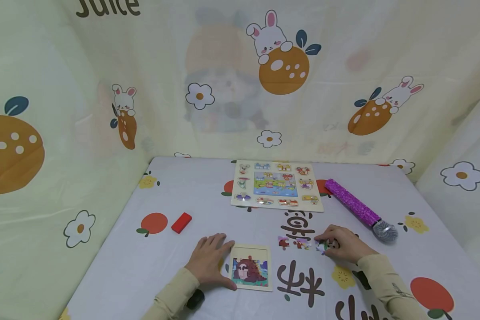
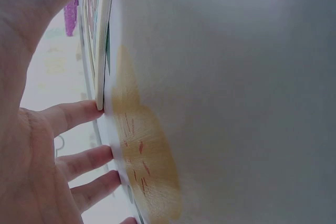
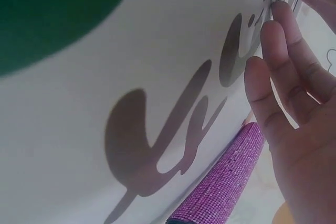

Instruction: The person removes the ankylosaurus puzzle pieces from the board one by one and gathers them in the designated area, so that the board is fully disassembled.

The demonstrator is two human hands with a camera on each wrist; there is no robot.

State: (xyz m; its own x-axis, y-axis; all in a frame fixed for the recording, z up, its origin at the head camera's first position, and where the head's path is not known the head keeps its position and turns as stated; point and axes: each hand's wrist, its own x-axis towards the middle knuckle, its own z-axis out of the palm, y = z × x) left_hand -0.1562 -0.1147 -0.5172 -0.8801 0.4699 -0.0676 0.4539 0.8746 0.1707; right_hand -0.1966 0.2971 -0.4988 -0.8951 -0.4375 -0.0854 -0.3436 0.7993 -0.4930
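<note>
A small framed puzzle point(image 1: 251, 269) showing a figure in a red spiked costume lies in front of the person. The left hand point(image 1: 211, 262) rests at its left side, fingers spread, the thumb at the lower left corner; in the left wrist view the left hand point(image 2: 58, 129) touches the frame's edge point(image 2: 102, 72) with a fingertip. Right of the frame, the right hand point(image 1: 344, 244) pinches a small puzzle piece point(image 1: 322, 246). Two colourful pieces, one reddish point(image 1: 283, 242) and one pinkish point(image 1: 302, 244), lie to its left. In the right wrist view, the right hand point(image 3: 299, 93) has its other fingers extended.
A wooden picture board point(image 1: 277, 186) lies at the back of the table. A purple glittery microphone point(image 1: 354, 203) lies at the right back, and a red block point(image 1: 182, 222) at the left. Printed cloth point(image 1: 224, 124) hangs behind and beside the table.
</note>
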